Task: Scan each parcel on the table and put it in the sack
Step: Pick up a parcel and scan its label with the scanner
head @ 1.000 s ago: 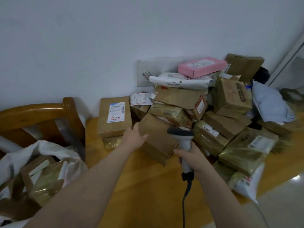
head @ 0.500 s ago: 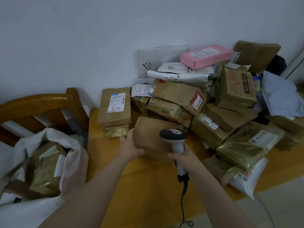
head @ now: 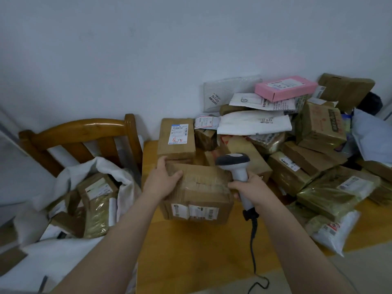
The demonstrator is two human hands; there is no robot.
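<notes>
Head view: a wooden table (head: pixel 191 251) bears a parcel heap (head: pixel 314 132) at its far right, and a white sack (head: pixel 63 183) gapes off its left edge. At the table's middle a cardboard box (head: pixel 201 194) lies with its long axis left-right and its label facing the person. The left hand (head: pixel 163 181) grips its left end; the right hand (head: pixel 252 187) clasps an upright scanner (head: pixel 233 161).

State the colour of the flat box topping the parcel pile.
Pink; the flat cardboard box shows best in the head view.

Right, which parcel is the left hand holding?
The taped brown carton nearest the front edge of the table, with white labels on its near face. The left hand grips its top left corner; the heap lies behind it.
</notes>
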